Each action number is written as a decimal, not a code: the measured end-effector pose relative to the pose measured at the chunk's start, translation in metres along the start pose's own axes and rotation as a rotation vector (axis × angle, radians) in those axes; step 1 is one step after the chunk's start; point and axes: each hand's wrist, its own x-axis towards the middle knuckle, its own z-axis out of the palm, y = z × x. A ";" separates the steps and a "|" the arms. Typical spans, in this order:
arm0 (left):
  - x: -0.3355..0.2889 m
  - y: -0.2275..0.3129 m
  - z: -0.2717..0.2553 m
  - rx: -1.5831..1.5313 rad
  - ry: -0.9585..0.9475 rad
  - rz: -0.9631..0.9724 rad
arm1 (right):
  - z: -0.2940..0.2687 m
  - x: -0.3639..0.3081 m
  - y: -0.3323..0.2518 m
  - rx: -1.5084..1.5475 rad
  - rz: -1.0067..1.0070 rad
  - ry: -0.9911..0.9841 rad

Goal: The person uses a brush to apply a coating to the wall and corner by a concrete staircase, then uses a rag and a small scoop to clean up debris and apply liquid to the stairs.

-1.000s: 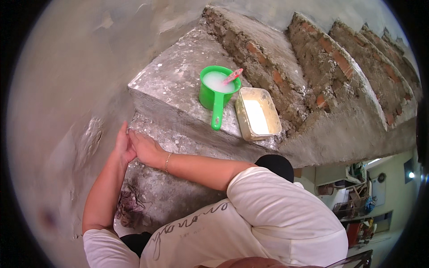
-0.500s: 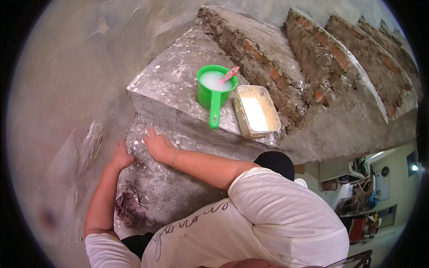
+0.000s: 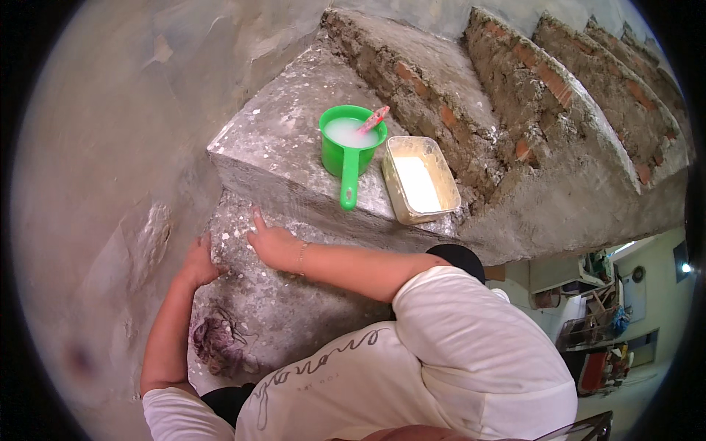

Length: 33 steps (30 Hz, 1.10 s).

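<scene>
My left hand [image 3: 197,264] rests where the lower concrete step [image 3: 294,301] meets the plastered wall, its thumb apart from the fingers and nothing visible in it. To its right, my right hand [image 3: 273,247] is over the speckled surface of the same step. Its index finger is stretched toward the riser, and I see nothing held. Beyond the hands, on the higher step, stands a green plastic dipper [image 3: 340,163] of cloudy whitish liquid with a red-handled brush [image 3: 376,117] leaning in it. Beside the dipper is a rectangular plastic tub [image 3: 401,195] holding white material.
A bundle of tangled purplish-brown fibres [image 3: 217,342] lies on the lower step, near my left forearm. Rough steps with exposed brick [image 3: 540,73] climb to the right. The grey wall [image 3: 110,169] borders the left side. A room with shelves and clutter [image 3: 599,316] shows at lower right.
My right hand has shifted slightly right and nearer me, and its index finger now points out straighter. The left hand has barely moved; its fingers appear more upright.
</scene>
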 end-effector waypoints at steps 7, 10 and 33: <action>0.050 0.037 -0.061 -0.125 -1.167 -0.267 | -0.058 -0.041 0.024 -0.059 -0.121 -0.294; 0.019 0.030 -0.058 -0.218 -0.570 -0.058 | -0.087 -0.074 0.032 -0.239 -0.316 -0.164; -0.034 0.020 -0.052 -0.264 -1.085 -0.116 | -0.113 -0.082 0.051 -0.109 -0.228 -0.464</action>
